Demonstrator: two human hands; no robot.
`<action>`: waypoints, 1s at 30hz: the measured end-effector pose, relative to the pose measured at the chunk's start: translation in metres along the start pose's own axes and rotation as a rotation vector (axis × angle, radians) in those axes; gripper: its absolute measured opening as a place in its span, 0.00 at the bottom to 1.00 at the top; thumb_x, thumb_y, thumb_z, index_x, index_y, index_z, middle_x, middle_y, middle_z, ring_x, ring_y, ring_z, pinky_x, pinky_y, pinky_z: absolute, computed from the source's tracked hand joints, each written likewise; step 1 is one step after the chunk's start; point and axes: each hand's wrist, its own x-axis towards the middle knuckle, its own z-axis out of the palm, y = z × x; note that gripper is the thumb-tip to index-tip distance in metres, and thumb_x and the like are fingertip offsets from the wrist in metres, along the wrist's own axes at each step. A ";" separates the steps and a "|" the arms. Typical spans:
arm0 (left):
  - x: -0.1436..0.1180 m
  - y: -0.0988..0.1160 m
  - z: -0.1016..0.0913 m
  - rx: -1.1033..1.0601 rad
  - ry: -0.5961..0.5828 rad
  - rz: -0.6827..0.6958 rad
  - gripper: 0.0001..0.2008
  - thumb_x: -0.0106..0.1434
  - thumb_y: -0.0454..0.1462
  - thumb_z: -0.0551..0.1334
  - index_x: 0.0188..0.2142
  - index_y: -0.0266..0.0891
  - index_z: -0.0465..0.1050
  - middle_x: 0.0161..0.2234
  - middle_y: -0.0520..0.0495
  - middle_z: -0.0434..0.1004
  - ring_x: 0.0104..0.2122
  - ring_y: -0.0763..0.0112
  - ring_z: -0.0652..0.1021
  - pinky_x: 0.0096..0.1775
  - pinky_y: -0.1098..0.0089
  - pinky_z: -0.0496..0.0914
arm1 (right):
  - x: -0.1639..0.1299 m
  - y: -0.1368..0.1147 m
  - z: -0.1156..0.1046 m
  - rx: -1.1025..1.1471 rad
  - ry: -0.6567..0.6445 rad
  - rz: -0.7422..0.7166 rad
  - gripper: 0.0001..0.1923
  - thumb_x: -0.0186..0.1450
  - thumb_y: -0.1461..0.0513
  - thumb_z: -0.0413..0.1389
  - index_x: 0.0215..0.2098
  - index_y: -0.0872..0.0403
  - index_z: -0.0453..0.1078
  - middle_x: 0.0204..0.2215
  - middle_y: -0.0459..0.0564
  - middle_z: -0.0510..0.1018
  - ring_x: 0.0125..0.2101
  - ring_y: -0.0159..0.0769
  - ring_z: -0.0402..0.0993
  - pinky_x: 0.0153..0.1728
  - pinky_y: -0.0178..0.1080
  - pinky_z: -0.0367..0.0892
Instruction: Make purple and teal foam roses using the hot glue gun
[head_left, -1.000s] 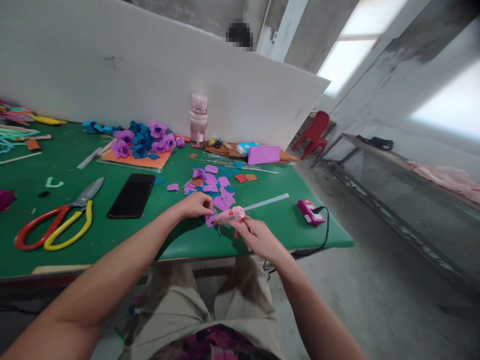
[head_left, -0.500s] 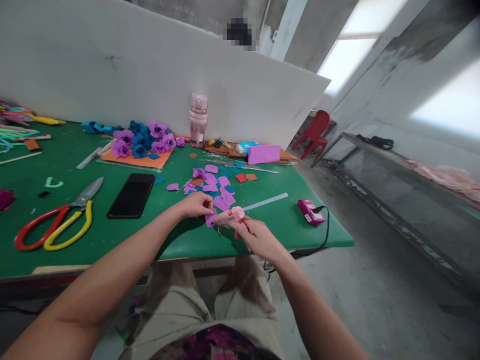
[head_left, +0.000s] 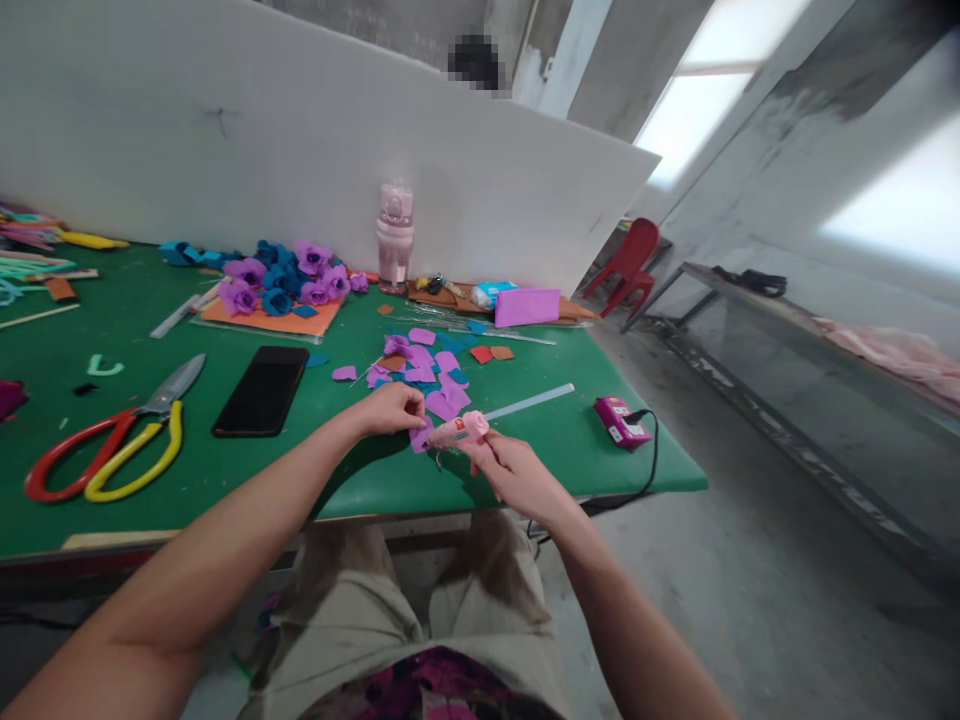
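Observation:
My left hand [head_left: 394, 410] pinches a purple paper piece [head_left: 420, 437] between thumb and fingers, low over the green tabletop. My right hand [head_left: 511, 468] is wrapped round a pink glue gun [head_left: 466, 430], its nozzle pointing left at the purple piece. Whether the nozzle touches the paper I cannot tell. A long clear glue stick [head_left: 532, 401] juts from the back of the gun. Just beyond my hands lies a loose heap of purple petals [head_left: 448, 398], with blue and brown pieces among them.
Scissors [head_left: 161, 405] and a black phone [head_left: 261, 392] lie to the left. Purple and blue paper flowers [head_left: 277, 280] rest on an orange sheet. A pink bottle [head_left: 395, 240] stands against a white board [head_left: 300, 130]. A purple power socket [head_left: 622, 422] with a cord sits near the right edge.

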 end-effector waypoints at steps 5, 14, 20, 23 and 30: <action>-0.002 0.004 0.000 -0.015 -0.001 -0.007 0.11 0.49 0.43 0.61 0.20 0.37 0.67 0.15 0.55 0.65 0.18 0.76 0.64 0.23 0.74 0.56 | 0.000 -0.001 -0.001 -0.017 0.002 0.001 0.20 0.67 0.53 0.43 0.24 0.55 0.63 0.19 0.43 0.66 0.20 0.28 0.63 0.24 0.31 0.57; 0.000 0.000 0.000 -0.026 -0.007 0.001 0.10 0.48 0.42 0.61 0.20 0.37 0.67 0.16 0.55 0.64 0.19 0.76 0.64 0.23 0.75 0.55 | 0.000 -0.001 -0.002 -0.023 0.009 -0.001 0.20 0.67 0.52 0.43 0.24 0.55 0.63 0.20 0.44 0.68 0.21 0.28 0.64 0.25 0.31 0.57; 0.000 0.001 -0.001 -0.039 -0.030 -0.018 0.09 0.48 0.41 0.61 0.21 0.37 0.67 0.15 0.56 0.63 0.18 0.76 0.64 0.22 0.75 0.55 | -0.001 0.001 -0.002 -0.013 0.011 -0.003 0.19 0.67 0.53 0.43 0.24 0.55 0.63 0.22 0.44 0.69 0.21 0.28 0.64 0.26 0.31 0.57; -0.001 0.003 -0.001 -0.048 -0.029 -0.021 0.08 0.48 0.40 0.61 0.21 0.37 0.67 0.15 0.56 0.63 0.17 0.77 0.63 0.22 0.75 0.55 | -0.001 0.000 -0.002 -0.022 0.016 -0.003 0.19 0.67 0.53 0.43 0.24 0.55 0.63 0.21 0.45 0.69 0.21 0.28 0.63 0.25 0.31 0.57; 0.000 0.000 0.001 -0.054 -0.026 -0.016 0.08 0.47 0.40 0.61 0.21 0.37 0.68 0.15 0.56 0.64 0.18 0.76 0.64 0.22 0.75 0.56 | -0.002 0.000 -0.004 -0.025 0.015 -0.001 0.19 0.67 0.53 0.43 0.26 0.55 0.65 0.21 0.45 0.69 0.22 0.29 0.64 0.25 0.31 0.57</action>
